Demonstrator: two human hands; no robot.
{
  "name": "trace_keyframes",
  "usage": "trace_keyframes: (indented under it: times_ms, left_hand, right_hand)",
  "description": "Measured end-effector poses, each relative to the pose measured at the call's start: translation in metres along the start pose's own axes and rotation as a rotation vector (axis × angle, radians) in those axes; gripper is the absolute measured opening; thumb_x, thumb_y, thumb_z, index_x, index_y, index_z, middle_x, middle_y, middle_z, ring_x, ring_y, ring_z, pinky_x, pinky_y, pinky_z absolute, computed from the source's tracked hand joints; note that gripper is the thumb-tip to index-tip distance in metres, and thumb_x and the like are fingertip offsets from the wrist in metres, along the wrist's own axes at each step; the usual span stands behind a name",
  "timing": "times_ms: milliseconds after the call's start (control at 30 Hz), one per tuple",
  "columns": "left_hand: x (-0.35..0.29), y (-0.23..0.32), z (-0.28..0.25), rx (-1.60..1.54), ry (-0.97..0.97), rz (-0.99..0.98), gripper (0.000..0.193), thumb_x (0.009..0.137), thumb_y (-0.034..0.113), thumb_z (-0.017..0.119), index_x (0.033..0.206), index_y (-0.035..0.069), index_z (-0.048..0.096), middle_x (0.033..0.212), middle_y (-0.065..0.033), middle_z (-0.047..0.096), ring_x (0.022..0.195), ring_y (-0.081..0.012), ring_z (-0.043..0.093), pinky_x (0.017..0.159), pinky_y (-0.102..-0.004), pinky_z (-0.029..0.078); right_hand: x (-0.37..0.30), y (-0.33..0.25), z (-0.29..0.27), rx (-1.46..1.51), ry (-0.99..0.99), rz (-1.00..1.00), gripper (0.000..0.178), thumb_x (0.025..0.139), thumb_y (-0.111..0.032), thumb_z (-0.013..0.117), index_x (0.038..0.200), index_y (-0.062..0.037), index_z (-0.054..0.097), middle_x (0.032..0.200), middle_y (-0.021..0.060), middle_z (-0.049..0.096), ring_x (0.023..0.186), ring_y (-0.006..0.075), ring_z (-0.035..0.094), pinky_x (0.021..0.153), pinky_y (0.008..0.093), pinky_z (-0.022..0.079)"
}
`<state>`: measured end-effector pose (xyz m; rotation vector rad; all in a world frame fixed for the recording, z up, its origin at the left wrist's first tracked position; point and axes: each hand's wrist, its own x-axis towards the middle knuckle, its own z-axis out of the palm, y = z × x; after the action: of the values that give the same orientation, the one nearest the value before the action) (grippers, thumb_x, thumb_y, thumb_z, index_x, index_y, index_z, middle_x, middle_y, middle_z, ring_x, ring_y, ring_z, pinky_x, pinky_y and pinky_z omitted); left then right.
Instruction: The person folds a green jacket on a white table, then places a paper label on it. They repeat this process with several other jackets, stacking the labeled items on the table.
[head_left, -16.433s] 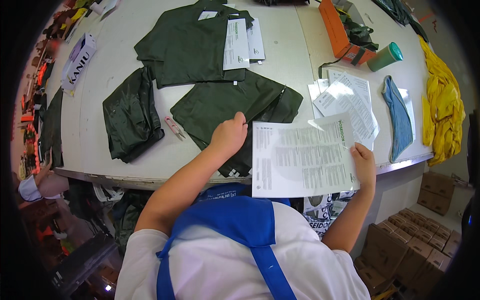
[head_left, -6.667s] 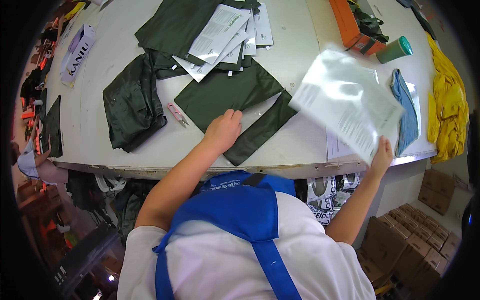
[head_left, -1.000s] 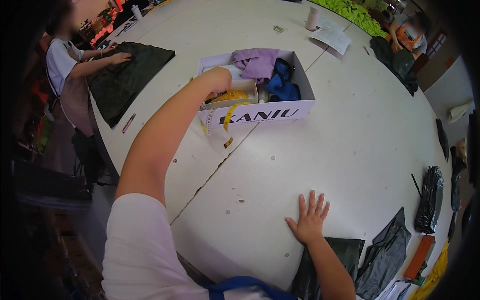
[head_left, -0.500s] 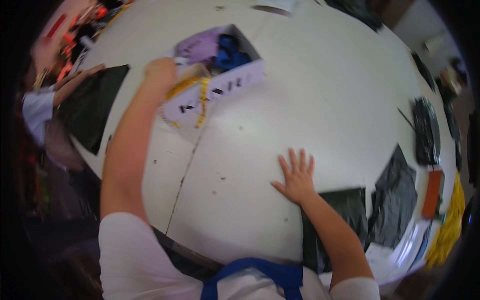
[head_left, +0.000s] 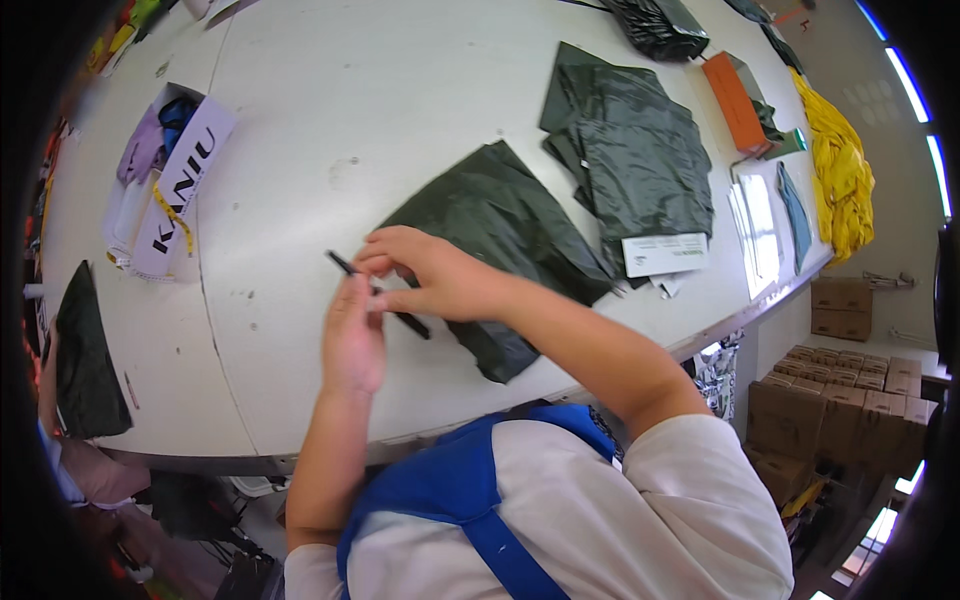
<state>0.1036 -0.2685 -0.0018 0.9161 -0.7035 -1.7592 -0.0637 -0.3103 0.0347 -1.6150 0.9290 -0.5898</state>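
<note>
Over the table my two hands meet around a slim black stick (head_left: pixel 414 326) that looks like a marker pen. Its ends show beyond my fingers, slanting from upper left to lower right. My left hand (head_left: pixel 354 335) is upright, with its fingertips closed on the stick. From the right, my right hand (head_left: pixel 440 272) reaches across with thumb and fingers bent around the stick too. Beneath and beyond my right forearm lies a dark green fabric piece (head_left: pixel 500 215), flat on the white table (head_left: pixel 300 120).
A stack of dark green fabric pieces (head_left: pixel 640 150) bears a white card (head_left: pixel 665 254). An open white box (head_left: pixel 185 205) with purple and blue items and a yellow tape measure stands left. An orange box (head_left: pixel 733 100) and yellow cloth (head_left: pixel 838 165) lie right. Another person holds dark cloth (head_left: pixel 85 360) at left.
My view has swung right. My left hand has left the white box, and my right hand has lifted off the table. Both hands are now together on the black stick.
</note>
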Motion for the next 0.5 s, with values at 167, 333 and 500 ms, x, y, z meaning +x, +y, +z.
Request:
trace_keyframes:
  times_ms: [167, 333, 500]
  left_hand:
    - [-0.018, -0.072, 0.087, 0.291, -0.195, 0.039, 0.025, 0.097, 0.017, 0.048, 0.115, 0.004, 0.057, 0.123, -0.0039, 0.051, 0.105, -0.0124, 0.050, 0.090, -0.0282, 0.040]
    - [-0.029, -0.140, 0.151, 1.084, -0.132, 0.310, 0.086, 0.076, 0.031, 0.074, 0.142, 0.003, 0.026, 0.144, -0.0221, 0.025, 0.135, -0.0367, 0.026, 0.109, -0.0445, 0.025]
    - [-0.013, -0.185, 0.182, 2.036, -0.129, 0.113, 0.098, 0.071, 0.039, 0.074, 0.147, 0.012, 0.020, 0.151, -0.0213, 0.017, 0.138, -0.0454, 0.012, 0.108, -0.0634, 0.009]
  right_hand:
    - [-0.130, 0.039, -0.025, 0.058, 0.288, 0.072, 0.045, 0.084, 0.002, 0.060, 0.127, -0.0013, 0.048, 0.123, 0.0126, 0.053, 0.102, 0.0148, 0.056, 0.078, 0.0262, 0.050]
    - [-0.217, 0.084, -0.083, -0.030, 0.338, 0.159, 0.036, 0.086, 0.001, 0.055, 0.122, -0.0002, 0.052, 0.104, 0.0044, 0.058, 0.076, 0.0085, 0.054, 0.069, 0.0240, 0.047]
    - [-0.289, 0.170, -0.206, -0.007, 0.782, 0.123, 0.020, 0.087, -0.008, 0.059, 0.105, 0.0001, 0.061, 0.092, 0.0099, 0.063, 0.077, 0.0137, 0.059, 0.071, 0.0284, 0.047]
